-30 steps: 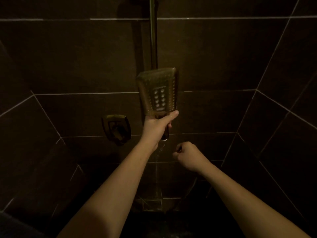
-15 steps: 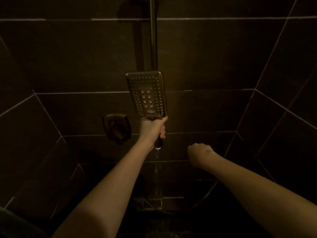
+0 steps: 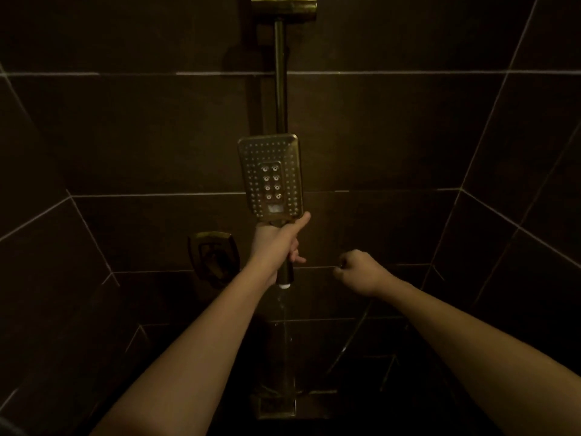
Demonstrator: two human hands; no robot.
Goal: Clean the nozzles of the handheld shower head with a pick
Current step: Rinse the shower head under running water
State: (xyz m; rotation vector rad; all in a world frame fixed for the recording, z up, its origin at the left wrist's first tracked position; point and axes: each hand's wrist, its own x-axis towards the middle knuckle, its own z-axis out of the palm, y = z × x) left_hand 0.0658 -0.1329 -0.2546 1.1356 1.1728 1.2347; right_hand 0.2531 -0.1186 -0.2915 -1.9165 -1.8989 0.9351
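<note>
The brass handheld shower head (image 3: 270,177) is upright in front of the wall rail, its nozzle face turned toward me. My left hand (image 3: 278,242) grips its handle just below the head, thumb lying up along the side. Water dribbles from the white lower end of the handle (image 3: 284,285). My right hand (image 3: 360,272) hovers to the right of the handle, apart from it, fingers curled in a fist. A small dark tip shows by its thumb, seemingly the pick (image 3: 342,263), though the dim light hides its shape.
Dark tiled walls close in on three sides. A brass rail (image 3: 280,80) runs up to a bracket (image 3: 284,7). A mixer handle (image 3: 213,254) sits left of my left wrist. A hose (image 3: 355,335) curves down on the right, and a floor drain (image 3: 276,405) lies below.
The shower head has turned so its nozzle face points squarely at me and shifted slightly left. My right hand has drifted right, away from the handle. The view has tilted up.
</note>
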